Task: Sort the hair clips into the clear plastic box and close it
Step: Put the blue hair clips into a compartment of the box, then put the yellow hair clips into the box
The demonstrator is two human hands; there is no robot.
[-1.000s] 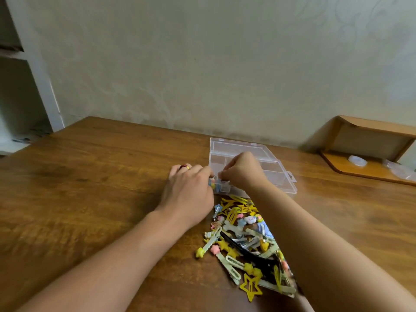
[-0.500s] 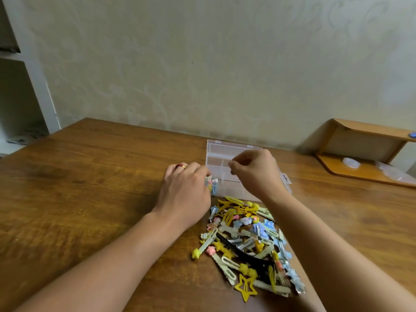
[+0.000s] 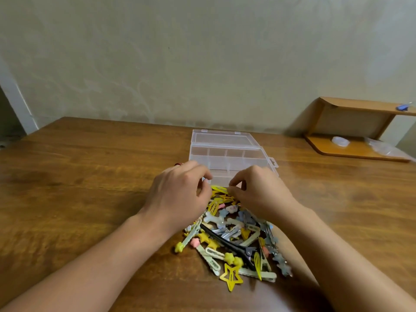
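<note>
The clear plastic box [image 3: 227, 154] lies open on the wooden table [image 3: 78, 188], its lid [image 3: 222, 138] folded back toward the wall and its compartments showing no clips. A pile of hair clips [image 3: 234, 239], mostly yellow, cream, blue and one long black, lies just in front of it. My left hand [image 3: 180, 194] rests at the pile's upper left, its curled fingers pinching a small pale clip that is mostly hidden. At the pile's top edge my right hand [image 3: 261, 192] pinches the end of a yellow clip [image 3: 220, 189] between thumb and forefinger.
A low wooden shelf [image 3: 360, 152] stands at the back right with a clear round lid [image 3: 340, 140] and a plastic bag [image 3: 382, 147] on it. The wall runs close behind the box. A white door frame [image 3: 15, 104] rises at the far left.
My right hand came down from over the box to the top of the pile and took hold of a yellow clip. My left hand has barely moved.
</note>
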